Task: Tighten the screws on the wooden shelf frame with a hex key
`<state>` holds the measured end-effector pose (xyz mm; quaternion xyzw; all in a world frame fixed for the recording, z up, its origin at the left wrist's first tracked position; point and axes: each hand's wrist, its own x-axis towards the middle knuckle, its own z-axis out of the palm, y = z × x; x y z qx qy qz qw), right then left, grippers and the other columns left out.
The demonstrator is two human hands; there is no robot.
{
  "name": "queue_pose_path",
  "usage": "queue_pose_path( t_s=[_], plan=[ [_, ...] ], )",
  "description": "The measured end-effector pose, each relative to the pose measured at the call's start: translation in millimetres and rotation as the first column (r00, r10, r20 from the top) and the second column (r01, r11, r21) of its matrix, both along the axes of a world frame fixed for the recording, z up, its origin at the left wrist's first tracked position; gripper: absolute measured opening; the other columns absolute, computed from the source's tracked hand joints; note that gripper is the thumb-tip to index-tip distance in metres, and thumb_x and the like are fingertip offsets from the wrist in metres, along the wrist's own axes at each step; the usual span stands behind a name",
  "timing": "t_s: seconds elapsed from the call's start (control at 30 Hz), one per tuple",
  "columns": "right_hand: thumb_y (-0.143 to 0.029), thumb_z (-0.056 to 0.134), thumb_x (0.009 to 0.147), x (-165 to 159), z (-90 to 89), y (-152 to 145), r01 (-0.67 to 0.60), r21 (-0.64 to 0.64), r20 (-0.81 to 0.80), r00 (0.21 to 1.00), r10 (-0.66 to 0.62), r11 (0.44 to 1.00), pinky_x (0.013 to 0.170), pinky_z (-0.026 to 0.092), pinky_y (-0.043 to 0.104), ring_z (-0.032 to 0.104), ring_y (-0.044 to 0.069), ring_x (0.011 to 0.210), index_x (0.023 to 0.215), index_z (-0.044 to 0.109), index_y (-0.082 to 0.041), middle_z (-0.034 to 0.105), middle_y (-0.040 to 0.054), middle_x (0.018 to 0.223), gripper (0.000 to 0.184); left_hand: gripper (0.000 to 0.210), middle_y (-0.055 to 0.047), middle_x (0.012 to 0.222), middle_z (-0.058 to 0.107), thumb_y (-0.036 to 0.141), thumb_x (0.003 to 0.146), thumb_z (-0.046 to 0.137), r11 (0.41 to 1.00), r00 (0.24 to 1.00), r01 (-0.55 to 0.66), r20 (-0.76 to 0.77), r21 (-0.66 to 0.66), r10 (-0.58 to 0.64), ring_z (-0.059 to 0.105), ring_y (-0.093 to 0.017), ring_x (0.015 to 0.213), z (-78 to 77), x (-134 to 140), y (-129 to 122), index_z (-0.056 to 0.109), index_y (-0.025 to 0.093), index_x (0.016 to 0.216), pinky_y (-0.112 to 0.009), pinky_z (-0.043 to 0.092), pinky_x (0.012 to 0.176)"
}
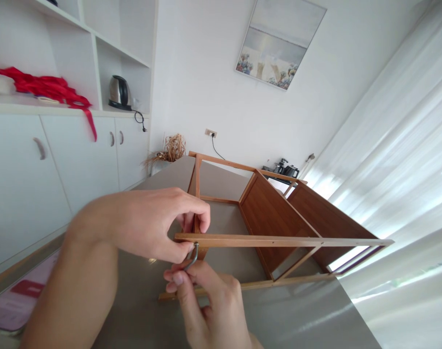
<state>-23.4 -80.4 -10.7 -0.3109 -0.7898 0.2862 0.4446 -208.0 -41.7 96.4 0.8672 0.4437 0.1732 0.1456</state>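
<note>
A wooden shelf rack (250, 240) with brown panels lies on its side across the grey table. My left hand (148, 223) is closed around the near left end of its upper rail, fingers behind and thumb in front. Between the thumb and fingers of my right hand (213, 300) is a bent metal hex key (195, 257). The key's upper end meets the front face of the rail, close to my left thumb. Whether its tip sits in a screw head is too small to tell.
The grey table (293, 315) carries the rack. White cabinets (79, 160) stand at left, with a kettle (119, 92) and red ribbon (50, 87) on the shelves. Dried plants (173, 148) and a black coffee pot (290, 171) are behind; white curtains (399, 145) hang at right.
</note>
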Motion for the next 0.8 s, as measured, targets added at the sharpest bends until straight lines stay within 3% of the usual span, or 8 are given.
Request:
queue_pose_path(
  t_s=[0.2,0.3,0.4,0.57,0.8],
  plan=[
    [-0.028,0.044,0.101,-2.9,-11.2,-0.6,0.012,0.195,0.012,1.000,-0.015,0.981,0.067,0.056,0.016,0.071,0.010,0.068,0.096,0.067,-0.021,0.074,-0.0006,0.079,0.024,0.021,0.001,0.088,0.069,0.023,0.067,0.061,0.999,1.000,0.025,0.008,-0.044,-0.025,0.063,-0.017,0.082,-0.1,-0.3,1.2,0.065,0.025,0.088,-0.023,0.050,0.075],
    [-0.022,0.044,0.101,3.9,-6.0,1.3,0.050,0.441,0.058,0.995,-0.084,0.896,0.067,0.054,0.020,0.067,0.011,0.066,0.098,0.065,-0.019,0.070,0.0012,0.076,0.021,0.020,0.001,0.088,0.069,0.023,0.067,0.062,0.999,1.000,0.025,0.007,-0.048,-0.024,0.063,-0.017,0.082,0.1,0.1,0.9,0.064,0.025,0.087,-0.023,0.050,0.077],
    [-0.015,0.048,0.099,15.9,4.0,6.3,0.037,0.556,0.193,0.966,-0.173,0.830,0.058,0.048,0.023,0.058,0.013,0.060,0.102,0.064,-0.016,0.062,0.0013,0.068,0.017,0.020,0.001,0.088,0.069,0.024,0.068,0.062,0.999,1.000,0.021,0.012,-0.045,-0.020,0.063,-0.017,0.082,0.4,0.2,0.7,0.065,0.025,0.087,-0.024,0.050,0.076],
    [-0.015,0.048,0.100,30.8,12.7,13.0,0.041,0.577,0.278,0.929,-0.243,0.815,0.062,0.046,0.024,0.056,0.014,0.066,0.107,0.063,-0.015,0.060,0.0028,0.075,0.016,0.018,0.000,0.087,0.069,0.024,0.068,0.061,0.999,1.000,0.017,0.026,-0.043,-0.016,0.063,-0.017,0.081,0.4,0.7,0.3,0.065,0.025,0.086,-0.024,0.050,0.074],
    [-0.014,0.048,0.100,32.7,14.1,11.9,0.016,0.563,0.315,0.920,-0.233,0.826,0.061,0.044,0.024,0.054,0.014,0.066,0.102,0.061,-0.015,0.058,0.0023,0.073,0.014,0.019,0.001,0.087,0.069,0.024,0.068,0.061,0.998,0.999,0.015,0.033,-0.055,-0.013,0.063,-0.017,0.082,0.2,0.4,0.1,0.065,0.025,0.086,-0.024,0.049,0.075]
  ],
)
